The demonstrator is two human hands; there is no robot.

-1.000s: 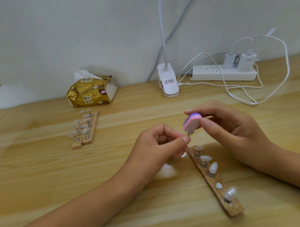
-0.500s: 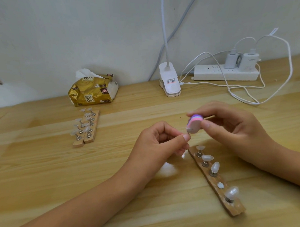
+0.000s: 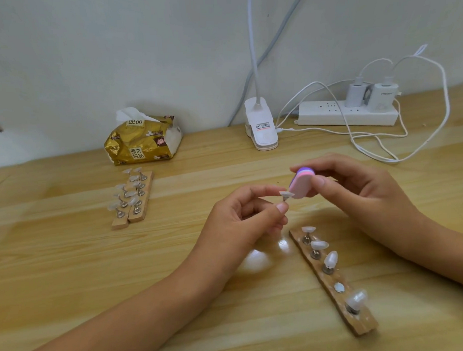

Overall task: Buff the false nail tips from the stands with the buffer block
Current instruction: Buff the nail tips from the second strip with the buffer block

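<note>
My left hand (image 3: 242, 222) pinches a small metal holder with a clear false nail tip (image 3: 286, 194) on top. My right hand (image 3: 357, 189) grips a pink and purple buffer block (image 3: 301, 184), whose lower edge touches the tip. Below the hands a wooden stand (image 3: 334, 282) lies on the table with several nail tips on metal pegs and one bare magnet spot (image 3: 339, 287). A second pair of wooden stands (image 3: 134, 197) with several tips lies at the left.
A gold tissue pack (image 3: 142, 141) sits by the wall at the back left. A white clip lamp base (image 3: 261, 128) stands at the back centre. A white power strip (image 3: 346, 116) with chargers and loose white cables (image 3: 381, 146) fills the back right.
The buffer block has slid along the nail tip, and both hands have shifted slightly. The tip now shows more clearly above my left thumb.
</note>
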